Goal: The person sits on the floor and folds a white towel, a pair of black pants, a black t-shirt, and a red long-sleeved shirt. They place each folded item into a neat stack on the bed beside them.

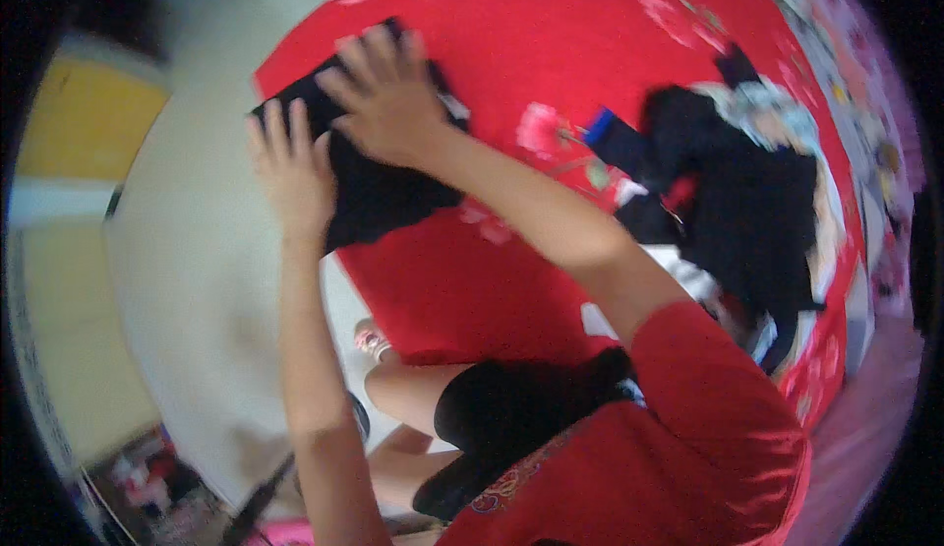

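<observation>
A black folded garment (391, 195) lies on a red flowered cloth (472, 288), close to the cloth's left edge. My right hand (394, 99) is spread palm down over the garment's upper part, blurred, with its fingers apart. Nearer the left edge, my left hand (291, 170) rests along the garment's side, fingers extended and holding nothing. Whether either palm presses on the fabric or hovers just above it, I cannot tell. A small pale patch shows on the garment beside my right wrist.
To the right, a loose pile of dark clothes (752, 199) covers part of the red cloth, with a light blue patterned piece (774, 114) on top. Pale floor (199, 199) runs along the left, past a yellow panel (92, 118). My bent legs (420, 395) are at the front edge.
</observation>
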Demonstrator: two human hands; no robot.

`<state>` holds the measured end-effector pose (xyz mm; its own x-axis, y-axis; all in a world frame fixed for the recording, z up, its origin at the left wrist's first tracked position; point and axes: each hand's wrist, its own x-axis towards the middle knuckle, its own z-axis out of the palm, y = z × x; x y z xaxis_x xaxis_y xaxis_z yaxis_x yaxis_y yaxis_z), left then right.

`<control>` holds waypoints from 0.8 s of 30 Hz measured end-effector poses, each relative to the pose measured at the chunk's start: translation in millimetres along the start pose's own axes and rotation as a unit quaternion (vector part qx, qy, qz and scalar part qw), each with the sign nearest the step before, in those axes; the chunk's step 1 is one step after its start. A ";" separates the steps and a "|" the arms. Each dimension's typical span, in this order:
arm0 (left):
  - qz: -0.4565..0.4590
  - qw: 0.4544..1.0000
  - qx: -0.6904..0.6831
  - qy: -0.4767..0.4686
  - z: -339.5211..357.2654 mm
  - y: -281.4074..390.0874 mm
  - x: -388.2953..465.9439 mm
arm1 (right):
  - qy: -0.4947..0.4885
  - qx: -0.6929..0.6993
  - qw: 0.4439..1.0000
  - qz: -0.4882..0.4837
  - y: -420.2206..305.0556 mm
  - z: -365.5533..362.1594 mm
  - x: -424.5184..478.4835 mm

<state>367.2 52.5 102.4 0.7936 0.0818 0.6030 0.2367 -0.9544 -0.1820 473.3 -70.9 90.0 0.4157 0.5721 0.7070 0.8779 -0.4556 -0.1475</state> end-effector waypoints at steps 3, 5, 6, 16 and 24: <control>-0.046 0.985 -0.038 -0.164 60.4 -9.2 -29.7 | -0.112 0.012 0.990 0.081 22.6 40.1 -41.2; -0.048 0.981 -0.053 -0.182 75.7 -10.3 -34.3 | -0.092 0.041 0.989 0.107 23.9 45.0 -49.9; -0.055 0.976 -0.061 -0.204 70.2 -6.7 -29.1 | -0.092 0.040 0.988 0.114 24.8 43.9 -49.8; -0.067 0.948 -0.184 -0.252 20.6 -27.2 1.8 | -0.202 0.136 0.951 0.189 65.9 -17.9 -37.9; -0.224 0.891 -0.240 -0.313 -138.6 -21.8 -334.2 | -0.409 -0.373 0.814 0.174 119.3 -261.8 -303.5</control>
<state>19.2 6.1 12.6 0.8720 0.4873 -0.0464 0.4612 -0.7861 0.4115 389.6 -477.4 38.8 0.8961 0.4428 -0.0299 0.4102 -0.8007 0.4366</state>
